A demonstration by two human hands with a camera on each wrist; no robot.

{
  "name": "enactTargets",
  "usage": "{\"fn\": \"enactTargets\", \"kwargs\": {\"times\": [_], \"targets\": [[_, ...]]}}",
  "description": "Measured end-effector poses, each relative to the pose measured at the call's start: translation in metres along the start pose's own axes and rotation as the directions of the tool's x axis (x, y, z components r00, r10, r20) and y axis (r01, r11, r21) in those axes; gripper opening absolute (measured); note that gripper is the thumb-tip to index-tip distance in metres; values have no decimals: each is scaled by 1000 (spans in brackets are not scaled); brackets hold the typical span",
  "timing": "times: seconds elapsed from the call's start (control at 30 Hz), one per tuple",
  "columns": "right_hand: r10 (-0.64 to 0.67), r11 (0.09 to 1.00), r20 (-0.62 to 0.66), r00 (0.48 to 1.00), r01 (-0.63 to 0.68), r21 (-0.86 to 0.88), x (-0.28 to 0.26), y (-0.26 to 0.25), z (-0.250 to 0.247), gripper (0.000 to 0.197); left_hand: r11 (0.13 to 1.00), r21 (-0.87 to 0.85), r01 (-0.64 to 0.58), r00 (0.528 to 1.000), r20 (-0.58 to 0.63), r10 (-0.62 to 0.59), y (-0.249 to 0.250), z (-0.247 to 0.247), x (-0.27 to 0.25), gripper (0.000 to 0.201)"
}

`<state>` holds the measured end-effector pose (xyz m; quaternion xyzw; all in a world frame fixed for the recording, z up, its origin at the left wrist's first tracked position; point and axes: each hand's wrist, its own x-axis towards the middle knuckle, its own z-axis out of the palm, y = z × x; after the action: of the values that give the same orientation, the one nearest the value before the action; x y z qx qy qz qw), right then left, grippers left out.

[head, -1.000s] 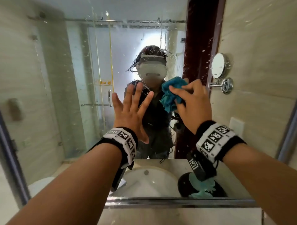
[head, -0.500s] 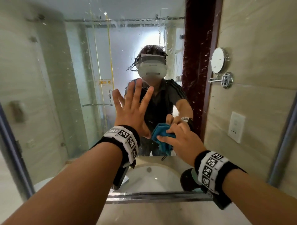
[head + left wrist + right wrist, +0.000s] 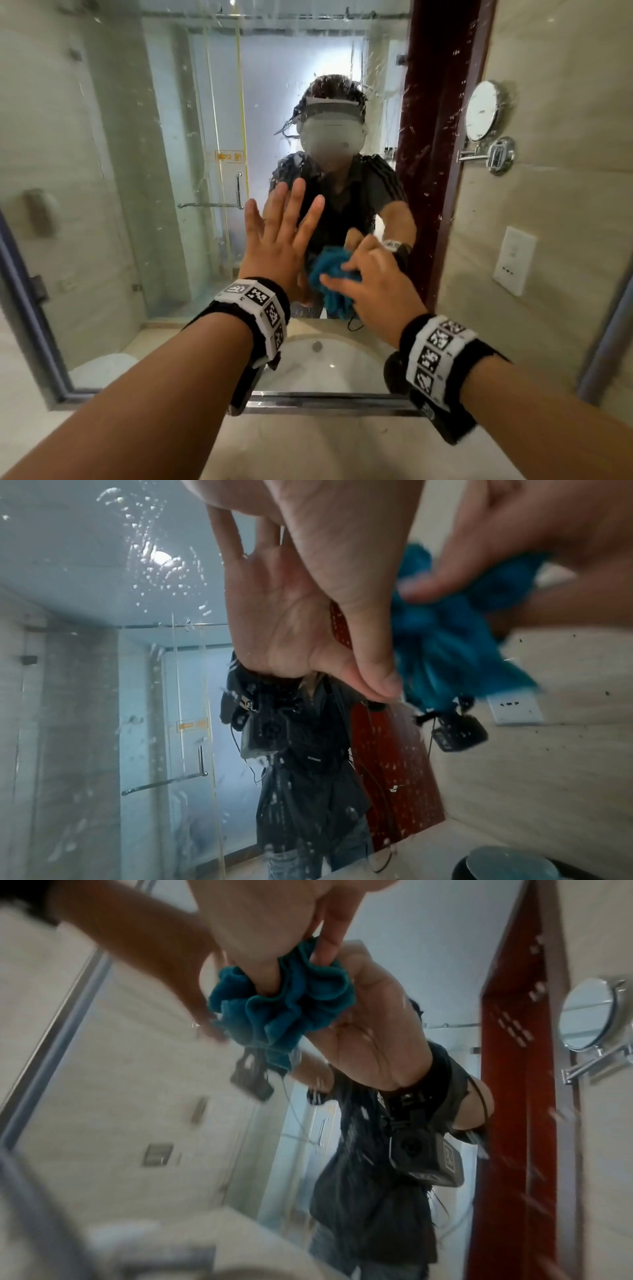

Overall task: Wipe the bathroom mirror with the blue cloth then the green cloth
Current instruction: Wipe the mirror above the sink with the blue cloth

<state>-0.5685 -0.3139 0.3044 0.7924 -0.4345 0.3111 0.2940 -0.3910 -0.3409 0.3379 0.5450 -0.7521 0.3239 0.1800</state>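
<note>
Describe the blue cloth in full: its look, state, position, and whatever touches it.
The blue cloth is a teal, fuzzy, towel-like fabric, bunched into loose ruffled folds rather than spread flat. The right hand grips it, fingers curled round the bunch, and holds it against the lower middle of the mirror, just above the reflected basin. A loose end hangs below the fingers. It sits close beside the left hand, which lies flat on the glass with fingers spread; whether the two touch cannot be told. Water droplets speckle the glass around it.
</note>
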Motion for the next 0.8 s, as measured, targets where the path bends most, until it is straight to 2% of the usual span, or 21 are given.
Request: {"fn": "enactTargets", "kwargs": {"times": [0.07,0.1,0.13,0.17,0.2,0.27,0.3,0.37,0.4,0.47,0.5,0.53,0.57,0.6,0.63,0.67,0.7,0.77,0.8], "targets": [[-59,998,184,981,58,10,-25,3,10,39,1000,4,0,1000,-13,1,0,-1,0,146],[-89,996,283,955,83,34,-34,3,10,42,1000,10,1,1000,-7,-1,0,-1,0,149],[-131,991,303,944,112,79,-39,5,9,45,1000,13,4,1000,1,-4,0,-2,-1,151],[-155,988,302,941,148,47,-39,9,5,45,1000,16,6,1000,4,-6,0,-2,-1,153],[-126,992,299,946,112,64,-34,9,0,40,1000,19,8,1000,4,-8,0,-3,0,154],[-22,999,171,985,14,45,-16,9,-14,32,1000,18,7,1000,10,-7,1,-4,-1,154],[68,995,82,994,-73,67,-6,9,-20,36,1000,19,8,1000,12,-8,1,-4,-1,154],[205,977,-103,973,-196,88,11,16,-34,32,1000,19,11,1000,17,-11,1,-4,-1,154],[242,970,-168,956,-233,71,14,21,-36,39,1000,16,10,1000,24,-10,1,-4,-1,154],[235,972,-208,949,-235,25,15,24,-38,47,1000,15,8,999,33,-9,1,-4,-1,153],[204,978,-210,956,-210,-7,10,23,-35,43,1000,20,10,999,34,-11,1,-4,-1,153],[165,980,-172,971,-181,-84,3,22,-30,34,1000,26,12,999,34,-13,1,-4,-1,153],[146,980,-68,987,-154,-123,-8,24,-20,35,1000,28,13,999,33,-14,2,-4,-1,153],[116,987,32,993,-112,-115,-23,26,-7,51,1000,23,12,999,35,-13,2,-4,-1,153],[65,991,139,988,-48,-122,-38,26,-1,55,1000,17,11,999,37,-12,3,-5,-1,153],[52,997,214,975,-40,-63,-51,27,3,42,1000,12,12,999,37,-12,2,-5,-1,154],[31,999,291,956,-17,-48,-63,25,5,39,1000,11,13,999,37,-14,2,-5,-1,154],[-102,993,378,920,117,-18,-83,26,11,52,1000,11,17,999,42,-18,3,-5,-2,154],[-90,996,409,908,87,26,-87,31,11,53,1000,6,21,999,40,-21,4,-5,-2,153]]}}
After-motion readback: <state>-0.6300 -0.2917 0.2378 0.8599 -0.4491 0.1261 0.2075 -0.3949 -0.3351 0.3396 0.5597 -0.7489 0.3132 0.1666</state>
